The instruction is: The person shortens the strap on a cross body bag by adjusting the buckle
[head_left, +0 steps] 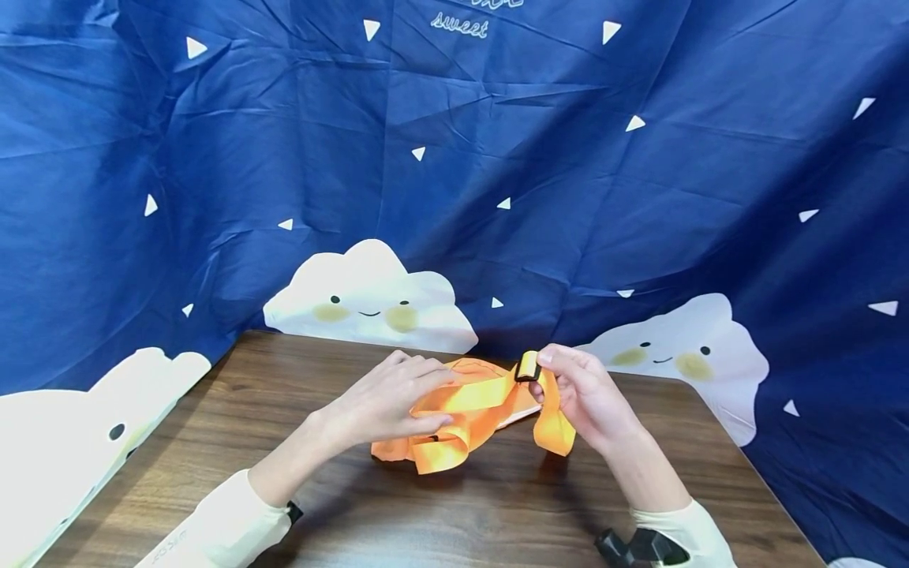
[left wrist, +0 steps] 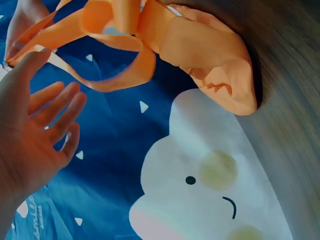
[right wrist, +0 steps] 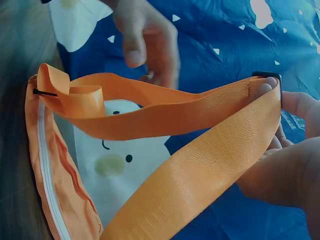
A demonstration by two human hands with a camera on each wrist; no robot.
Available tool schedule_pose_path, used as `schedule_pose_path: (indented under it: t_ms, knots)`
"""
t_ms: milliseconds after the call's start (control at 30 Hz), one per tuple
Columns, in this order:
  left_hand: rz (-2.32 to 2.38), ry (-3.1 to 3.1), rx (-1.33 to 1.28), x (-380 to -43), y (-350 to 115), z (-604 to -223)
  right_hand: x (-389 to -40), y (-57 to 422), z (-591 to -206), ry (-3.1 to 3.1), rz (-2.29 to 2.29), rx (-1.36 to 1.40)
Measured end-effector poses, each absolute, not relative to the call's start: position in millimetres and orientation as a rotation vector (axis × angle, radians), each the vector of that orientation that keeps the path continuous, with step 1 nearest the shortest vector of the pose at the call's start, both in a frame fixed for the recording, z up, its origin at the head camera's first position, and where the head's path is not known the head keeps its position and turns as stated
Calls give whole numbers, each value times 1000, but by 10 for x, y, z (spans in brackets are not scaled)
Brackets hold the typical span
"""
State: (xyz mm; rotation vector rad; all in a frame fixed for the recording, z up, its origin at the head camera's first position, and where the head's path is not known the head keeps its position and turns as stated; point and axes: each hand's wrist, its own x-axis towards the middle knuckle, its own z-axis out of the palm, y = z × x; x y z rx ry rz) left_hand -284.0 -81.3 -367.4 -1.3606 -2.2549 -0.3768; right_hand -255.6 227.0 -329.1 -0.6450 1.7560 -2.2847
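An orange fabric bag (head_left: 486,426) lies on the table, and its white zipper (right wrist: 46,170) shows in the right wrist view. A flat orange webbing strap (right wrist: 200,185) rises from it in loops. My right hand (head_left: 585,394) pinches the strap right at a black slide buckle (head_left: 527,367), above the table to the right of the bag. My left hand (head_left: 401,394) hovers over the bag's left side. Its fingers (left wrist: 65,112) are spread and relaxed, with nothing gripped between them, near the strap loop. A small strap loop (head_left: 442,453) hangs at the bag's front.
The brown wooden table (head_left: 341,513) carries the bag near its back edge. Behind it hangs a dark blue cloth (head_left: 454,158) printed with white clouds and small triangles. A black wrist strap piece (head_left: 646,546) shows at the right sleeve.
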Motion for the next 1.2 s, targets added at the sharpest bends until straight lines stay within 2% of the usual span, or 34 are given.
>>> schedule_pose_path:
  t_ms: [167, 533, 900, 1200]
  knots:
    - [-462, -2223, -1336, -2780, -755, -3644, -2526, 2150, -3348, 1956, -2150, -609]
    - [-792, -2174, -1423, -2621, -634, -3613, -2448, 1982, -3416, 2128, -1779, -766]
    - [-848, -2172, -1384, -2591, -631, -3581, -2475, 2165, -3335, 2031, -1656, -823]
    - [-920, -2236, -1360, -2578, -639, -3579, -2496, 2183, -3334, 2238, -1495, -806]
